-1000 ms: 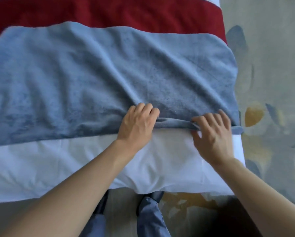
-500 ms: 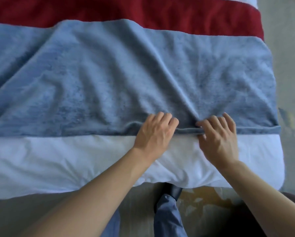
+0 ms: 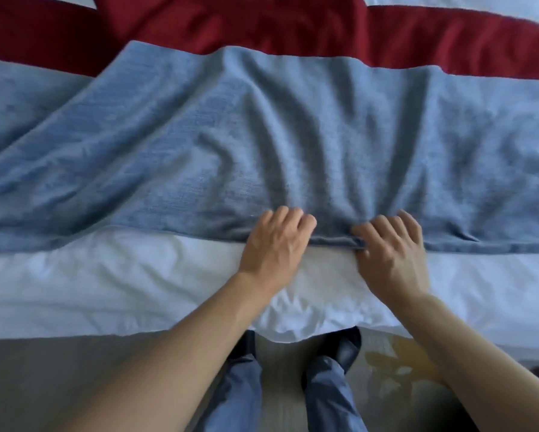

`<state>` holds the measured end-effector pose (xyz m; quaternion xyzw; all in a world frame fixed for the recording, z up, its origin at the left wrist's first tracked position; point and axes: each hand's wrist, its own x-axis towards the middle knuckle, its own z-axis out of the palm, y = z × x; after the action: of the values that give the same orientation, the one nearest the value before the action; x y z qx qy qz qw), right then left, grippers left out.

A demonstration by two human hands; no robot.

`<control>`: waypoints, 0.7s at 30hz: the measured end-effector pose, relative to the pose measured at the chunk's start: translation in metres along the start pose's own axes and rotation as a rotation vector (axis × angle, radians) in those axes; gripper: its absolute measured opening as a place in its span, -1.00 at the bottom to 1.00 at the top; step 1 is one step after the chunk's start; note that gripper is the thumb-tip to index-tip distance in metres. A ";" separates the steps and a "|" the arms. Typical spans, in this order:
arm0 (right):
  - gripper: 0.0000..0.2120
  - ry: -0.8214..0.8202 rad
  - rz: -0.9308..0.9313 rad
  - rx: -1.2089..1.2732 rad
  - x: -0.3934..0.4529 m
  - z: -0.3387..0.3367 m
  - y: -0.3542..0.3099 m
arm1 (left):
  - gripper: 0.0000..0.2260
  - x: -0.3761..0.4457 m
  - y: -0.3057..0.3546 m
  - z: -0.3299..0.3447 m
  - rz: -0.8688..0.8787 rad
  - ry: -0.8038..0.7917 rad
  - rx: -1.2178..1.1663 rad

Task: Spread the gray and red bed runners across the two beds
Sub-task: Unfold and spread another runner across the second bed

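1. The gray bed runner (image 3: 262,145) lies rumpled across the bed (image 3: 106,291); the red bed runner (image 3: 293,29) lies just beyond it, their edges overlapping.
2. The left hand (image 3: 276,244) and right hand (image 3: 393,254) sit close together, fingers curled over the gray runner's near hem, gripping it.
3. Step in hand, apparently: straightening the gray runner.
4. The next move likely calls for drawing the hem taut and smoothing the folds outward.
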<state>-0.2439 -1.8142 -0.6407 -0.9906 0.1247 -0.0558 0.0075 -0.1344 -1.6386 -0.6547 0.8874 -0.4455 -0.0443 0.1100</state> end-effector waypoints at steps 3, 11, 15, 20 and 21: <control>-0.86 0.003 -0.073 0.071 0.024 0.002 -0.056 | -0.86 -0.005 -0.030 -0.009 -0.074 -0.009 0.013; -0.83 -0.020 -0.127 0.077 -0.001 0.021 -0.071 | -0.87 -0.058 -0.046 -0.008 -0.091 -0.022 0.007; -0.78 -0.028 -0.134 0.106 0.008 0.013 -0.094 | -0.80 -0.067 -0.079 -0.026 -0.205 -0.006 0.071; -0.90 -0.002 -0.216 0.242 0.040 0.014 -0.192 | -0.93 -0.095 -0.105 -0.032 -0.283 0.015 0.014; -0.89 0.003 -0.213 0.255 0.040 0.017 -0.207 | -0.92 -0.102 -0.107 -0.031 -0.262 0.025 0.008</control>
<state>-0.1529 -1.6239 -0.6471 -0.9891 0.0110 -0.0731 0.1270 -0.1061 -1.4905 -0.6516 0.9390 -0.3243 -0.0456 0.1050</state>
